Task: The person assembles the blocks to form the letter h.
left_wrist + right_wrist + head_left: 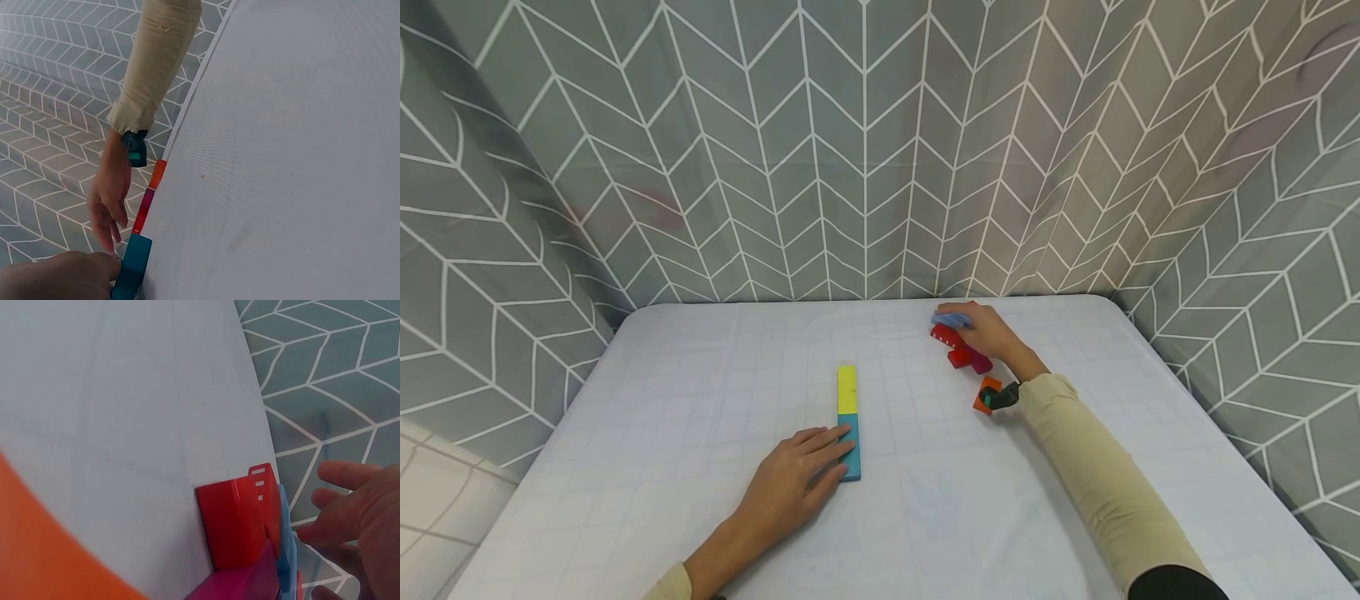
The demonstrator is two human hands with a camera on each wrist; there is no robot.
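Note:
My left hand (793, 479) rests with extended fingers on a flat teal block (852, 462). A yellow block (847, 389) lies end to end with it, farther from me. Toward the far edge, my right hand (992, 333) reaches over a small cluster of pieces, its fingertips right at a light blue piece (951, 320). In the right wrist view the fingers are spread beside that blue piece (286, 550). Close by are a red piece with white marks (945, 335), a red block (958, 358) and a magenta block (981, 363).
An orange block (992, 382) lies under the right wrist, partly covered by a dark wrist device (1006, 395). A white cloth covers the table (700, 375). Grey patterned curtains (865, 167) stand behind the table's far edge and along both sides.

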